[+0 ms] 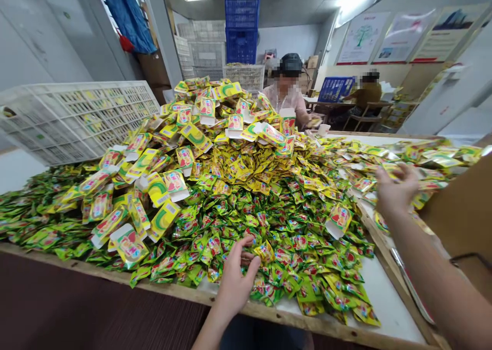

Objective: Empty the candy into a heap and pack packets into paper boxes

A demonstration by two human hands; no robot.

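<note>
My left hand (pixel 235 275) is low over the front of a heap of small green candy packets (pixel 307 232). Its fingers are loosely curved and apart from the thumb, and a yellow packet (pixel 264 251) lies right by the fingertips. Further right, my right hand (pixel 397 191) is raised above flat yellow-green packs beyond a wooden divider strip (pixel 378 237). Its fingers are half bent with a gap to the thumb; I make out nothing held. One small box (pixel 340 221) with an open white flap rests on the packets between my hands.
Many open yellow-green boxes (pixel 132 245) are piled at the left and back, around yellow packets (pixel 242 168). A white crate (pixel 77 119) tilts at the left. Across the table sits a person (pixel 288 96); another person (pixel 369 94) works farther back. Brown material (pixel 457 201) is close at right.
</note>
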